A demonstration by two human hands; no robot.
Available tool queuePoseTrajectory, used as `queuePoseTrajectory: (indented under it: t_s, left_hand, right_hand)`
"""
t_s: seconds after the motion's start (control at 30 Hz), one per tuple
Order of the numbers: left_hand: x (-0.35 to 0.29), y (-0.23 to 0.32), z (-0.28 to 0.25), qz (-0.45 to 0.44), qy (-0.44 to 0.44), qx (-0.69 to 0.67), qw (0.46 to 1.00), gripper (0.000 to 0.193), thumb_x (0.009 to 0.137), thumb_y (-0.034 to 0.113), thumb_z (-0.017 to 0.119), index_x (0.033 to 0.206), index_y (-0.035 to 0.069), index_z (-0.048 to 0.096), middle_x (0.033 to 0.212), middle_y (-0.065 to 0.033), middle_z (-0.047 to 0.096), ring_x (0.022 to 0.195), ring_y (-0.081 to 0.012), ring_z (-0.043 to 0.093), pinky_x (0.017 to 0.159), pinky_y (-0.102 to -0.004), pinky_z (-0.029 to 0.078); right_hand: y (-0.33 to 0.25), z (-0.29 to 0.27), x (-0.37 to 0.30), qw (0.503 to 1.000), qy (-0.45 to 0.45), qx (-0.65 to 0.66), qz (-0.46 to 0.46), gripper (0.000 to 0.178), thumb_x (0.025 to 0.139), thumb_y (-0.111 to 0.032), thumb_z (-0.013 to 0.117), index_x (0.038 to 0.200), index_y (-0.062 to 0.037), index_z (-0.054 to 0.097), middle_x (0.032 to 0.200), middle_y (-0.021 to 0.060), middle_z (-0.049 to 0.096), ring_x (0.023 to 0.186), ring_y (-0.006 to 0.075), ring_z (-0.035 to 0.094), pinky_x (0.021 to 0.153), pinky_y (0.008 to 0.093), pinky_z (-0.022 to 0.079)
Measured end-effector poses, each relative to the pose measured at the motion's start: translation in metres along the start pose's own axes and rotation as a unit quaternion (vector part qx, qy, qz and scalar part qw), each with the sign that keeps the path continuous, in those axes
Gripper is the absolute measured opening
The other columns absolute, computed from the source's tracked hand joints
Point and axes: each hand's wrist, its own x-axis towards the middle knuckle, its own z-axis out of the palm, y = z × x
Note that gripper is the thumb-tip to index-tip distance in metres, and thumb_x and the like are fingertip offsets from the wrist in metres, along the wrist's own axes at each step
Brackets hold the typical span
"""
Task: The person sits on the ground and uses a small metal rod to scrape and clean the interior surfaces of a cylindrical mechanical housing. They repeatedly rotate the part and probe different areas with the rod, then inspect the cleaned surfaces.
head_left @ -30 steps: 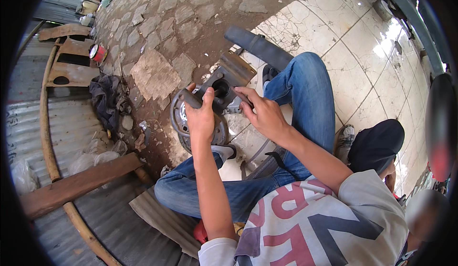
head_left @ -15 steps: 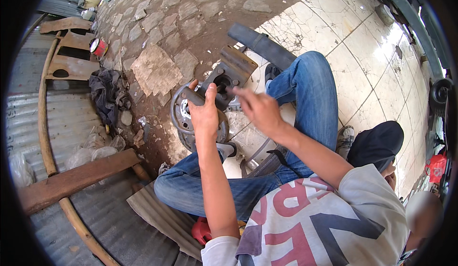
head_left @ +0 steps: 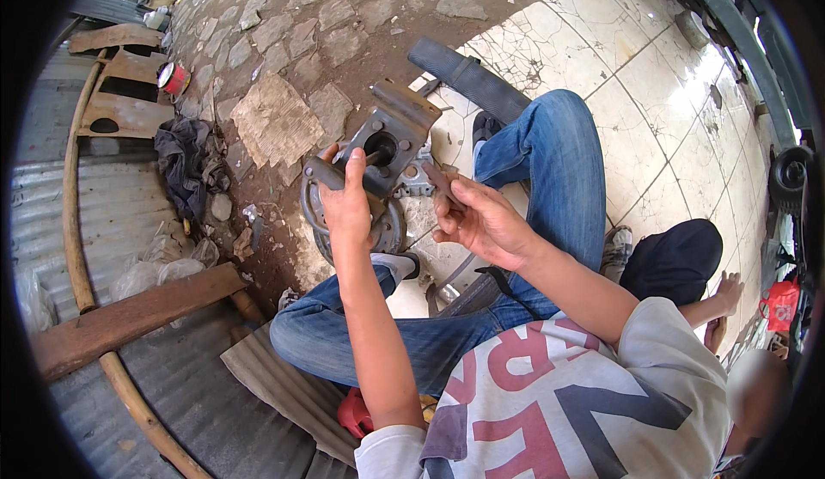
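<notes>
A heavy dark metal part [head_left: 411, 125], with bolts around a round bore and a rusty outer edge, is held up and tilted over my lap. My left hand [head_left: 346, 200] is wrapped around its thick tube-like near end, thumb on top. To the right of the bore, my right hand [head_left: 491, 225] pinches a small flat brown strip [head_left: 439, 182], whose exact kind I cannot make out. The strip is apart from the metal part. Below my left hand lies a round metal wheel-like piece [head_left: 394, 237], partly hidden, with a grey metal bracket [head_left: 416, 180] near it.
A dark rubber strip [head_left: 471, 81] lies beyond my knee on cracked white tiles [head_left: 644, 127]. Ahead are flat stones and a cardboard piece [head_left: 273, 122]. Left are a dark cloth [head_left: 185, 165], a red can [head_left: 174, 79] and a wooden plank [head_left: 137, 320]. Another person [head_left: 675, 260] sits close on my right.
My right hand has drawn back from the bore toward me, and the brown strip now shows in its fingers. The metal part has shifted slightly left in view, still in my left hand.
</notes>
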Motion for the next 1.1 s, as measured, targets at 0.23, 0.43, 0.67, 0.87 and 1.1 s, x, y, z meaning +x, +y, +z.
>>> queuePoseTrajectory:
  t_s: [0.23,0.43,0.67,0.87,1.1]
  left_hand:
    - [0.002,-0.007,-0.006,-0.003,-0.002,-0.05,0.999,0.062,0.092,0.035,0.067,0.137,-0.001,0.045,0.128,-0.0175,0.053,0.117,-0.0234,0.052,0.103,-0.0356,0.038]
    - [0.007,-0.014,-0.009,0.011,0.003,-0.032,0.999,0.064,0.09,0.039,0.068,0.136,0.0,0.047,0.128,-0.0167,0.053,0.117,-0.0238,0.052,0.104,-0.036,0.037]
    - [0.002,-0.005,-0.006,0.004,-0.008,-0.001,1.0,0.071,0.086,0.046,0.067,0.139,0.003,0.047,0.132,-0.0157,0.051,0.123,-0.0256,0.048,0.104,-0.0395,0.036]
    - [0.004,-0.009,-0.003,0.002,-0.011,-0.016,1.0,0.069,0.087,0.043,0.067,0.139,0.003,0.047,0.132,-0.0151,0.052,0.121,-0.0244,0.049,0.103,-0.0374,0.037]
    - [0.001,-0.006,-0.001,0.006,-0.015,-0.023,1.0,0.06,0.092,0.036,0.067,0.136,0.0,0.047,0.127,-0.0164,0.055,0.117,-0.0231,0.053,0.104,-0.0352,0.037]
  right_hand:
    - [-0.003,0.008,-0.005,1.0,0.021,-0.017,0.005,0.043,0.1,-0.039,0.057,0.13,-0.0095,0.052,0.095,-0.0053,0.056,0.084,0.0066,0.055,0.086,0.0311,0.052]
    - [0.002,0.006,-0.003,0.998,0.051,0.021,0.006,0.047,0.101,-0.042,0.054,0.135,-0.0089,0.052,0.086,-0.0064,0.053,0.078,0.0054,0.053,0.083,0.0303,0.051]
    - [0.005,-0.01,-0.001,0.985,0.137,-0.103,-0.002,0.049,0.1,-0.044,0.054,0.132,-0.0072,0.055,0.079,-0.004,0.052,0.07,0.0061,0.053,0.077,0.0284,0.052]
    - [0.009,-0.006,0.019,0.961,0.14,-0.236,-0.035,0.031,0.099,-0.024,0.061,0.124,-0.0057,0.059,0.098,0.0043,0.068,0.079,0.0086,0.065,0.073,0.0249,0.054]
    - [0.02,-0.024,0.039,0.901,0.173,-0.386,-0.093,0.029,0.097,-0.027,0.065,0.112,-0.0028,0.068,0.088,-0.0005,0.065,0.075,0.0065,0.059,0.068,0.0248,0.049]
